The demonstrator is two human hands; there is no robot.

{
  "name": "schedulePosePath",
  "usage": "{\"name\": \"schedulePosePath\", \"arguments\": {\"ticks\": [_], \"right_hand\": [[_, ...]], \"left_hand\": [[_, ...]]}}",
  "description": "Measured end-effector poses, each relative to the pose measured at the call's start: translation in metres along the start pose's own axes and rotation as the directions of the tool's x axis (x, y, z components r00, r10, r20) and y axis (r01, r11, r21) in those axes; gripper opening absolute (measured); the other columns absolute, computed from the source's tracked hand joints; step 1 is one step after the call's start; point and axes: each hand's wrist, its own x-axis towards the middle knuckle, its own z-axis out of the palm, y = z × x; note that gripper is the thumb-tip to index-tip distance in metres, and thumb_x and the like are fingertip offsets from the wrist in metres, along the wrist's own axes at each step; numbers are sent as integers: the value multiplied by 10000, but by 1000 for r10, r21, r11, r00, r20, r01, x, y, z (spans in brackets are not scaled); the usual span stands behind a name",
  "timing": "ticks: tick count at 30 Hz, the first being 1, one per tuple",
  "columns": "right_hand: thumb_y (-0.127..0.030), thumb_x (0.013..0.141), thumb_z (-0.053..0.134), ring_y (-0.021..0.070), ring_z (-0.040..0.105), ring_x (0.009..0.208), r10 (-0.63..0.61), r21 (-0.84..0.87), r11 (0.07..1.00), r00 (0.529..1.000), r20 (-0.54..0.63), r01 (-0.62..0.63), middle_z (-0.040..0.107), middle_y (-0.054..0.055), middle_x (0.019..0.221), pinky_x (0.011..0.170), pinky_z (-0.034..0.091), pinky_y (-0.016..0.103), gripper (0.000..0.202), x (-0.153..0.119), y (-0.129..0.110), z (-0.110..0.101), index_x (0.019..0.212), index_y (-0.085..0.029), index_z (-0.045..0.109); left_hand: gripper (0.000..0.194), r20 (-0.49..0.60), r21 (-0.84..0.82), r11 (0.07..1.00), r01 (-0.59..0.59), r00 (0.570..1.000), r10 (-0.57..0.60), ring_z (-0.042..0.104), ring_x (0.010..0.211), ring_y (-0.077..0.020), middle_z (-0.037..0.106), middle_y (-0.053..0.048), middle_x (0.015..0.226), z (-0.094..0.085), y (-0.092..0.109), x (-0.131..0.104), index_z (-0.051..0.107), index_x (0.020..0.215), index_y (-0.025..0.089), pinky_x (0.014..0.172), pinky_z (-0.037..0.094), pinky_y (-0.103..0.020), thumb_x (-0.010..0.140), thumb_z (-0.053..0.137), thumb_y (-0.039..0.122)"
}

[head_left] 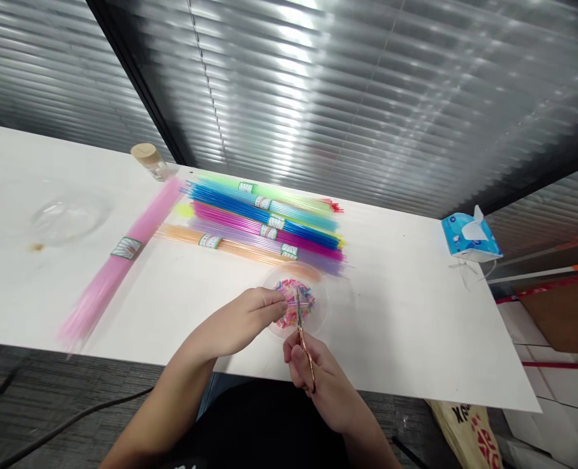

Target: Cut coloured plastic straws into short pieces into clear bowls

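A clear round bowl (322,303) stands near the table's front edge, with many small cut pieces of coloured straw (286,320) in it. Over its left side is my left hand (249,316), fingers pinched together around thin pinkish straws (291,303) that point right, towards the scissors. My right hand (318,371) is closed on the rose-gold handles of the scissors (300,319). Their blades point away from me over the bowl, at the straws' ends. Whether the blades touch the straws is too small to tell.
Behind the bowl lie bundles of coloured straws (234,207). A long pink bundle (100,286) lies slanted at the left, by a jar with a wooden lid (146,154) and a clear plastic lid or dish (68,218). A blue tissue pack (469,236) sits at the right end.
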Motion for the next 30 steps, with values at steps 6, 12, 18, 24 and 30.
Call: {"name": "schedulePosePath", "arguments": {"ticks": [6, 12, 18, 24, 30], "right_hand": [[-571, 937, 419, 70, 218, 471, 10, 80, 997, 1000, -7, -9, 307, -83, 535, 475, 185, 236, 406, 4, 7, 2, 805, -187, 424], [-632, 908, 409, 66, 158, 435, 116, 184, 976, 993, 30, -120, 271, -97, 497, 406, 122, 218, 443, 6, 7, 0, 816, -199, 417], [-643, 896, 423, 54, 144, 420, 107, 201, 973, 994, 23, -109, 252, -101, 484, 375, 115, 203, 467, 7, 7, 2, 748, -202, 373], [-661, 878, 440, 48, 139, 404, 132, 219, 966, 991, 25, -134, 255, -106, 467, 354, 117, 188, 483, 9, 8, 3, 733, -209, 350], [-698, 853, 435, 49, 106, 407, 183, 280, 942, 982, 39, -186, 263, -114, 472, 354, 79, 184, 495, 9, 10, 2, 772, -216, 354]], "left_hand": [[329, -35, 31, 999, 39, 999, -38, 373, 650, -116, 387, 25, 677, 0, -6, 4, 418, 663, 171, 615, 314, -250, 923, 346, 358], [303, -22, 70, 995, 68, 998, -67, 324, 636, -115, 311, 27, 666, -2, -7, 6, 374, 660, 176, 599, 274, -260, 918, 339, 330], [298, -13, 80, 995, 60, 998, -59, 322, 640, -113, 303, 27, 669, -3, -6, 6, 364, 658, 174, 603, 269, -259, 920, 348, 315], [309, -15, 79, 995, 53, 999, -52, 322, 643, -107, 313, 29, 672, -4, -3, 5, 351, 656, 172, 606, 279, -252, 923, 362, 325], [282, 5, 77, 996, 36, 999, -37, 357, 660, -116, 368, 21, 680, -3, -5, 4, 446, 680, 160, 626, 292, -260, 915, 345, 280]]}}
